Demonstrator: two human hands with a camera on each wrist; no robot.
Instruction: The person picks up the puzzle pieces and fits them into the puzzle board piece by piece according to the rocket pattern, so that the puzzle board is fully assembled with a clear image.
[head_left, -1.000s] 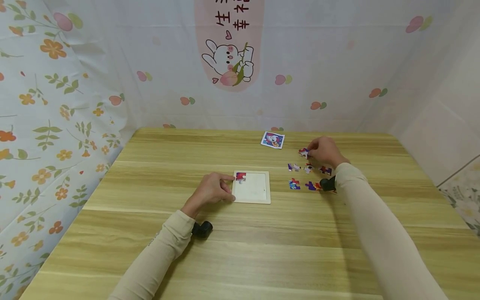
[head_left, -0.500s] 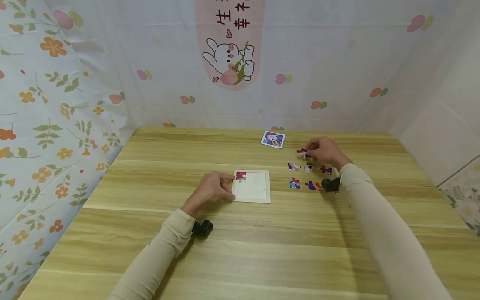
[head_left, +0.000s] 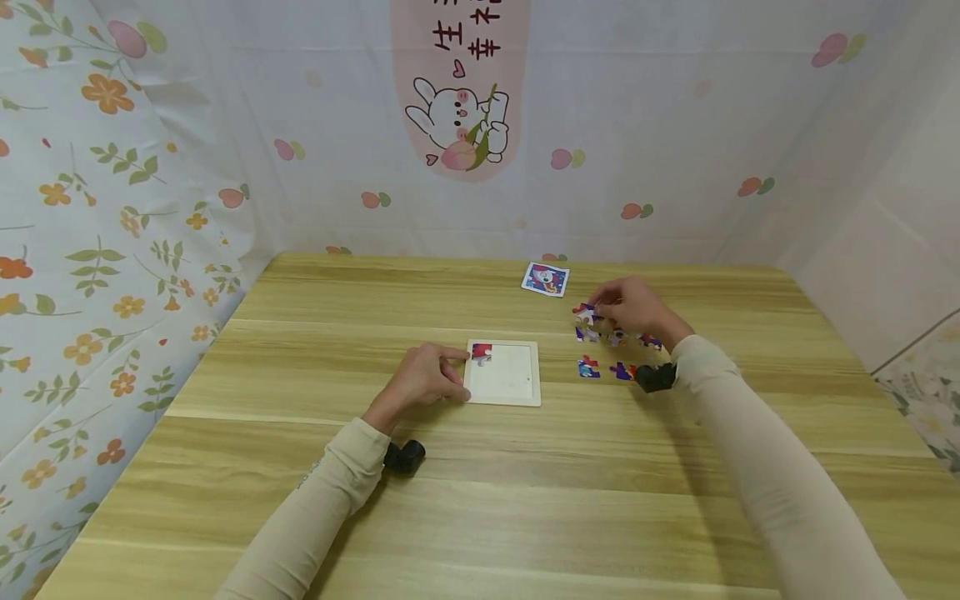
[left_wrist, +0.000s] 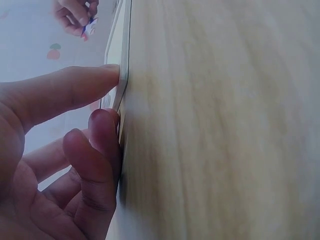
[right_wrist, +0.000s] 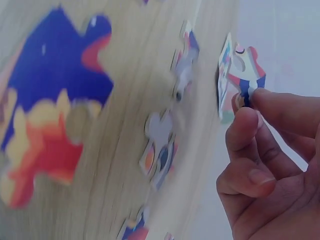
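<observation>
In the head view my left hand [head_left: 426, 375] rests at the left side of a white puzzle frame [head_left: 537, 375], its fingertips touching the edge. The left wrist view shows one nearly straight finger [left_wrist: 75, 92] against the frame's side, the other fingers bent beside it. One red-and-purple puzzle piece [head_left: 482, 351] sits in the frame's far left corner. My right hand [head_left: 633, 307] pinches a white, red and blue puzzle piece [right_wrist: 249, 70] between thumb and index finger, raised above the table. Beneath and in front of that hand lie several loose puzzle pieces [head_left: 589, 367], some partly covered in the head view.
A small picture card [head_left: 546, 280] with a cartoon face lies near the table's back edge, left of my right hand. A blue-and-orange piece [right_wrist: 55, 100] appears large in the right wrist view. Printed cloth [head_left: 315, 167] hangs behind the wooden table [head_left: 525, 500].
My right hand has moved left with the pinched puzzle piece, which now overlaps the loose pieces in the head view and has turned. The left hand and frame stay put.
</observation>
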